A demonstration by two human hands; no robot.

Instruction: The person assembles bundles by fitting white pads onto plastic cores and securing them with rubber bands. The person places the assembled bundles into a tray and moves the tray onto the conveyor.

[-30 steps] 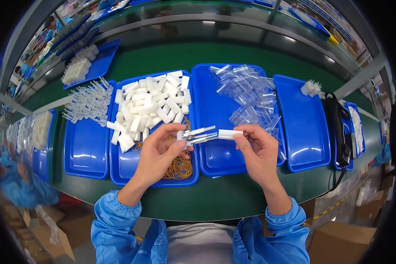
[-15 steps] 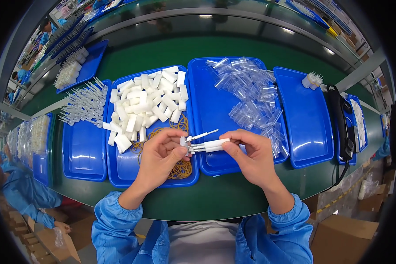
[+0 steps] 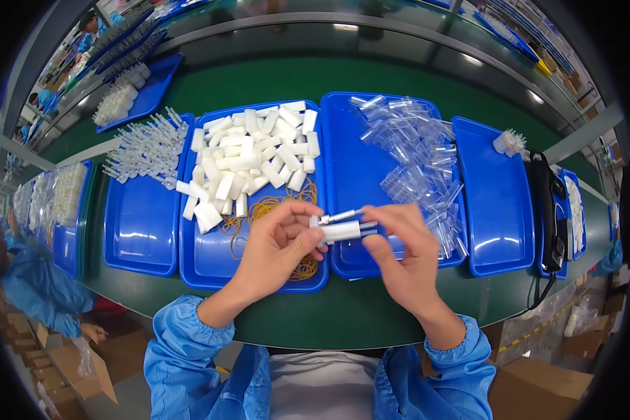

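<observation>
My left hand [image 3: 280, 238] is closed on a small pronged assembly with a pale clear-white base and thin metal-like rods. A white foam-like block [image 3: 341, 232] sits around the lower rods, whose ends stick out past it on the right. A separate upper rod [image 3: 343, 216] runs beside the block. My right hand [image 3: 404, 252] is at the rod ends, thumb and index finger apart. Its index fingertip is near the upper rod's tip; whether they touch I cannot tell. Below the hands lies a blue tray [image 3: 206, 262] with loose white blocks [image 3: 248, 157] and brown rubber bands [image 3: 266, 205].
Clear plastic tubes [image 3: 416, 157] fill part of the blue tray on the right. Further right, another tray [image 3: 500, 238] holds a small bundle of white parts [image 3: 509, 143]. Pronged pieces [image 3: 147, 150] are heaped at the left tray. A co-worker's blue sleeve [image 3: 45, 294] shows far left.
The white block has slid left along the rods toward the base, and rod ends now show beyond it. My right thumb and index finger have let go of the block. The view has shifted slightly.
</observation>
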